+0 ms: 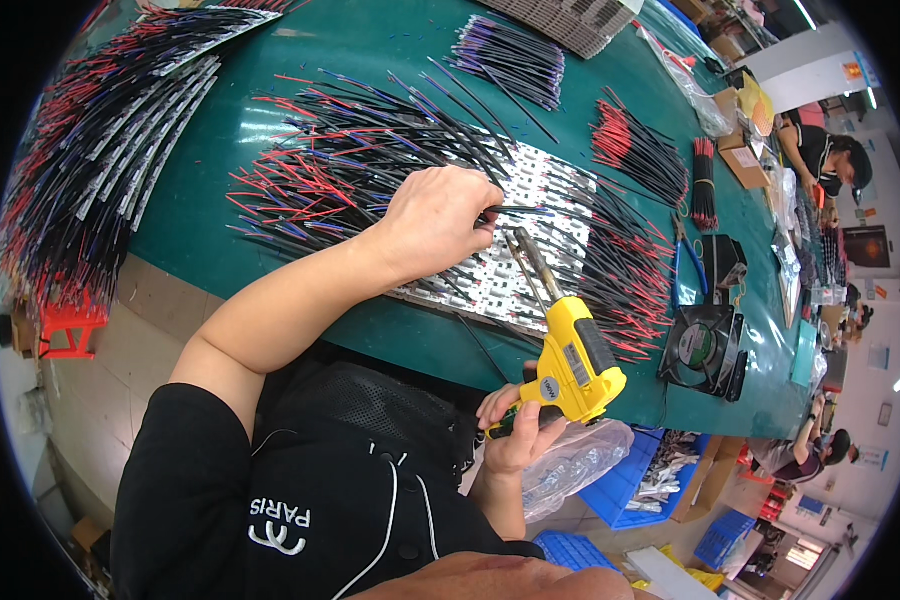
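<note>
My left hand (440,222) is closed over the boards, pinching a black wire (520,210) whose end reaches past the fingertips to the right. Under it lies a panel of small white circuit boards (550,190), with black, red and blue wires fanning out on both sides. My right hand (520,430) grips the handle of a yellow soldering gun (575,365). The gun's metal tip points up and left, close to the wire end and above the boards; whether it touches cannot be made out.
A green table (190,205) carries wired strips (150,140) at left, wire bundles (510,60) (640,150) at the back, blue-handled pliers (688,265) and a black fan (703,347) at right. Blue bins (620,490) stand below the edge. Other people work at far right.
</note>
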The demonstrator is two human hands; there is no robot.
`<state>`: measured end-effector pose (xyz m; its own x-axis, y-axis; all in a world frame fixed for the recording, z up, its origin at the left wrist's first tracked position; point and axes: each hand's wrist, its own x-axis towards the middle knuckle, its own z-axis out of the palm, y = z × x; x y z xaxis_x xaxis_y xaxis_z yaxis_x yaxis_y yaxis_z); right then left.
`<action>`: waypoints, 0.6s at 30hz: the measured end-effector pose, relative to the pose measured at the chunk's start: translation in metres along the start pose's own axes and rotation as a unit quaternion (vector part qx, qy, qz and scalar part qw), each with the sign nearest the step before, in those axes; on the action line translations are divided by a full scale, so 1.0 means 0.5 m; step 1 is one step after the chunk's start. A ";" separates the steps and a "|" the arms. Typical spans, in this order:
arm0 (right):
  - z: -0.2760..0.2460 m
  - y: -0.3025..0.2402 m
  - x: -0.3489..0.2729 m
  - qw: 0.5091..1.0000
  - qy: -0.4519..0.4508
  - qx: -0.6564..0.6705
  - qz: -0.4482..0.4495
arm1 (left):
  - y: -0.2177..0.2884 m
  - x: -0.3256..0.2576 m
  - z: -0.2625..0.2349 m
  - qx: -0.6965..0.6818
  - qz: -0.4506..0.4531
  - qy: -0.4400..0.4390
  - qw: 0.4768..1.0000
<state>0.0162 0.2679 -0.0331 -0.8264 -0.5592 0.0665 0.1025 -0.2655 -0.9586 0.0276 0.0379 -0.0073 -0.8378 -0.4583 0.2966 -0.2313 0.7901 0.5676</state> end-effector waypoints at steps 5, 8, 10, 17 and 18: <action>-0.009 -0.002 0.004 1.000 -0.001 -0.015 0.001 | -0.003 0.001 0.005 0.007 0.008 0.009 1.000; -0.008 -0.007 0.011 1.000 0.005 -0.002 -0.006 | -0.005 -0.001 0.006 0.007 0.014 0.020 1.000; -0.010 -0.014 0.011 0.999 0.009 0.032 -0.011 | -0.002 0.001 0.002 0.008 0.012 0.011 1.000; -0.022 -0.009 0.002 0.999 -0.003 0.029 -0.026 | -0.015 0.014 -0.008 -0.030 -0.003 -0.058 0.998; -0.024 -0.006 -0.001 0.999 -0.003 0.029 -0.025 | -0.018 0.016 -0.009 -0.030 -0.003 -0.058 0.998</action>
<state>0.0095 0.2782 -0.0333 -0.8277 -0.5490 0.1166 0.0925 -0.3383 -0.9365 0.0253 0.0252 -0.0068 -0.8894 -0.4093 0.2035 -0.2095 0.7606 0.6145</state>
